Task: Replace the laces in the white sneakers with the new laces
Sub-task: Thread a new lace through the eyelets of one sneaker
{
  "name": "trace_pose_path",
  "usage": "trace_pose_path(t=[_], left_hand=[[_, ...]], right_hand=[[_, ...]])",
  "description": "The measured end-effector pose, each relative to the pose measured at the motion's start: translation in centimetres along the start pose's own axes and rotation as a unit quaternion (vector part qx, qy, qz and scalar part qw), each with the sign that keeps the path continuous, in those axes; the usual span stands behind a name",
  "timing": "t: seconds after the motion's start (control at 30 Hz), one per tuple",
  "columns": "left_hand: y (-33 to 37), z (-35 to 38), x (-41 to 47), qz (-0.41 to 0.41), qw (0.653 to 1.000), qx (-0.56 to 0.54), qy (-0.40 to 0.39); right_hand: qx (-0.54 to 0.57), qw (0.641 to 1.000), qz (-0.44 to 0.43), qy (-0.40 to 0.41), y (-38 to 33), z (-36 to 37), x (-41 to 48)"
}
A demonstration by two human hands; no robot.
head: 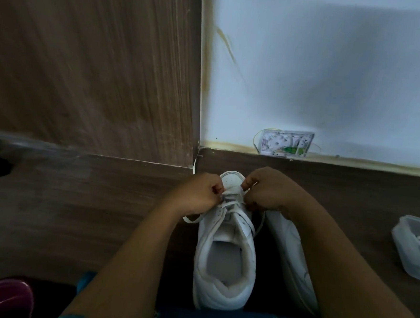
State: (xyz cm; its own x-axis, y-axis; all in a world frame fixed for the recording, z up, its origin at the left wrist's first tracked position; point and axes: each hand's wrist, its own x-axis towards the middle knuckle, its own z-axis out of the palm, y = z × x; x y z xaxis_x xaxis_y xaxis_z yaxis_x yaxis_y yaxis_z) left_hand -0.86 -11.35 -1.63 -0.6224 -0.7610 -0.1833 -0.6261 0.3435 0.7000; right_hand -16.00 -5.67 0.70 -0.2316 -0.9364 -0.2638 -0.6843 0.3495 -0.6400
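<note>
A white sneaker [223,266] stands on the dark wooden floor, toe pointing away from me, its opening facing up. A white lace [233,206] crosses its lower eyelets, with loose ends trailing off both sides. My left hand [196,192] pinches the lace at the left eyelet row near the toe. My right hand [266,190] pinches it on the right side. The second white sneaker [289,253] lies to the right, partly hidden under my right forearm.
A clear plastic container [414,250] holding a white lace sits on the floor at the right edge. A small printed box [287,143] leans against the white wall. A wooden panel [93,63] rises at left. A dark red object [0,298] is at bottom left.
</note>
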Motion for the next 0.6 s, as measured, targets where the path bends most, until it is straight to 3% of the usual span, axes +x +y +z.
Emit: trace_pose_path(t=[0.33, 0.5, 0.6], left_hand=[[-0.56, -0.32, -0.05, -0.040, 0.990, -0.132, 0.013], [-0.52, -0.57, -0.47, -0.028, 0.991, -0.128, -0.014], [-0.24, -0.22, -0.41, -0.011, 0.999, -0.052, 0.009]], right_hand=[[-0.120, 0.992, -0.036, 0.025, -0.12, 0.17, -0.20], [-0.112, 0.993, -0.033, 0.031, 0.02, 0.17, -0.19], [-0.096, 0.995, -0.028, 0.029, -0.06, 0.20, -0.22]])
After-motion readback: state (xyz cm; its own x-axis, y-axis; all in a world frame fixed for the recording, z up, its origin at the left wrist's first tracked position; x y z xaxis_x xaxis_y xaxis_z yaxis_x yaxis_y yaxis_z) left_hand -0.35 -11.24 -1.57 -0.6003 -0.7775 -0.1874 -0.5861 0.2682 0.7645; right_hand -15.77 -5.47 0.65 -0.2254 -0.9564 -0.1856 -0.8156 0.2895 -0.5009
